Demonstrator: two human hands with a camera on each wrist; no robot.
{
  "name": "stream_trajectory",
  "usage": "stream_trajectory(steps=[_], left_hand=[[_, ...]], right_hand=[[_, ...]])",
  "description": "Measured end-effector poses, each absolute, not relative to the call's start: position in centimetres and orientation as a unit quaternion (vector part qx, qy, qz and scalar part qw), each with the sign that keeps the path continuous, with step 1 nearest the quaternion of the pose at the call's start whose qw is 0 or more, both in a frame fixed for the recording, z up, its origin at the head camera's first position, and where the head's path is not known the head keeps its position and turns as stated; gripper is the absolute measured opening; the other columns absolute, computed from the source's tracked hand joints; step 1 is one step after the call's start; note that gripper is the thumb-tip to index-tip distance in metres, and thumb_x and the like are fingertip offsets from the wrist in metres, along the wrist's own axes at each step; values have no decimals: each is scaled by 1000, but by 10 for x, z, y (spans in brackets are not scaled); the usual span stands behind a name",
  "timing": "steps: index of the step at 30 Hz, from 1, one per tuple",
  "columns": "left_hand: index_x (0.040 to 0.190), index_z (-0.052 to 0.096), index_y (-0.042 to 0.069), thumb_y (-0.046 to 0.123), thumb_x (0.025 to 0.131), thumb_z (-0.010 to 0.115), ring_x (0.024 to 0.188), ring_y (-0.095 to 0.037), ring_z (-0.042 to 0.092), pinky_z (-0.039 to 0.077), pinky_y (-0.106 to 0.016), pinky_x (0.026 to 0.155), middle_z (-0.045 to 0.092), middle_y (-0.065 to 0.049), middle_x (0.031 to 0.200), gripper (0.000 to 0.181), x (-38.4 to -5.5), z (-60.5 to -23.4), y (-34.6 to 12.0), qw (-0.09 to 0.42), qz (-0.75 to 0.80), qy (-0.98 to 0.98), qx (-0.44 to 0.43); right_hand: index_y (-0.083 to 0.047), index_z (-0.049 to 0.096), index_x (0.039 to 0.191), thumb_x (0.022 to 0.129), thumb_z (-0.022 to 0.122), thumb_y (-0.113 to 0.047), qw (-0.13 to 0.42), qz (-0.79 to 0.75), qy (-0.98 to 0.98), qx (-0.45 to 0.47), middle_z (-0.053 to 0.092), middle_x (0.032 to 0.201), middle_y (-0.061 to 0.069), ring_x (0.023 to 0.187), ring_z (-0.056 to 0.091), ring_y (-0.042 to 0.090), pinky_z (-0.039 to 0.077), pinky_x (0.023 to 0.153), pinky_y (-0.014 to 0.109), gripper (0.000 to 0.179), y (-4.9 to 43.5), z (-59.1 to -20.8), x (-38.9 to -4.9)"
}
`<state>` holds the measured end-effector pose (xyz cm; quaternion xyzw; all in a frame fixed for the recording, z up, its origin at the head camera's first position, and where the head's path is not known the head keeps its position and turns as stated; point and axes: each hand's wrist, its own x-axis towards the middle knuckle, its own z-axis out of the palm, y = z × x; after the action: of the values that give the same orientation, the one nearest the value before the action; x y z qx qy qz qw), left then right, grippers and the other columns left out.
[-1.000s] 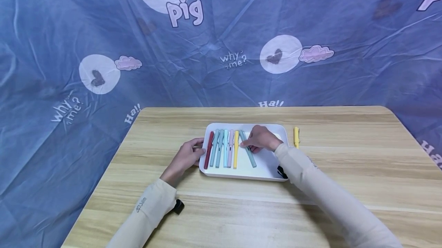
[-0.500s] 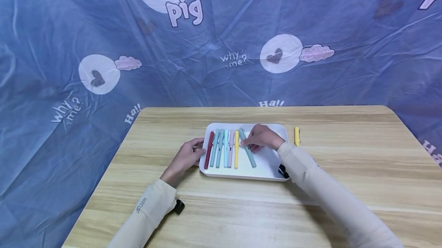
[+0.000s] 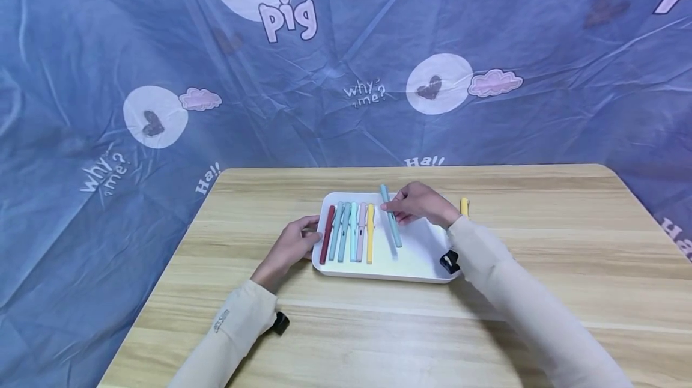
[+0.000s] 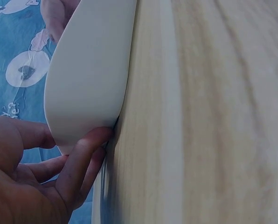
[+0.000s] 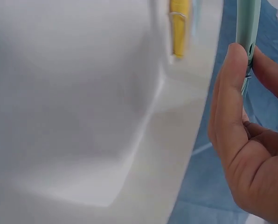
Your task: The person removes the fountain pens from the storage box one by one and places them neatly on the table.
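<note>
My right hand (image 3: 424, 203) pinches a blue-green pen (image 3: 397, 235) between thumb and fingertips, raised over a white tray (image 3: 378, 277). Seen from the right wrist, the pen (image 5: 247, 23) stands near upright in the fingers, a small slot in its barrel. At the tray's left end, my left hand (image 3: 292, 247) grips the side wall; the left wrist view has its fingers at the rim and the lower edge of the tray (image 4: 92, 70). Side by side in the tray's left half lie a red pen (image 3: 327, 235), several blue-green ones, a pink pen (image 3: 361, 238) and a yellow pen (image 3: 370, 238).
Another yellow pen (image 3: 465, 206) lies on the wooden table (image 3: 335, 340) just right of the tray, partly hidden by my right forearm. Behind the table hangs a blue printed cloth (image 3: 324, 124).
The right hand has lifted the blue-green pen off the tray floor, up and slightly away from me. Its tilt is a little less. The left hand and the tray have stayed put.
</note>
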<state>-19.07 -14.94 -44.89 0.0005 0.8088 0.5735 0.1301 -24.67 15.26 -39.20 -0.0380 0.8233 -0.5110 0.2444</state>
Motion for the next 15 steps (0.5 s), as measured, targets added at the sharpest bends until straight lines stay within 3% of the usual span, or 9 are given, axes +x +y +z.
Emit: stream_trajectory(steps=[15], left_hand=[[152,49,0,6,103,58,102,-28,68,64,-36,70,64,-21,126,49,-190,-448,-151,137,574,808,2]], right_hand=[[11,63,113,99,73,-21,206,-554,806,-24,70,91,8,76,68,13,64,79,29,36,193,-370,-240]])
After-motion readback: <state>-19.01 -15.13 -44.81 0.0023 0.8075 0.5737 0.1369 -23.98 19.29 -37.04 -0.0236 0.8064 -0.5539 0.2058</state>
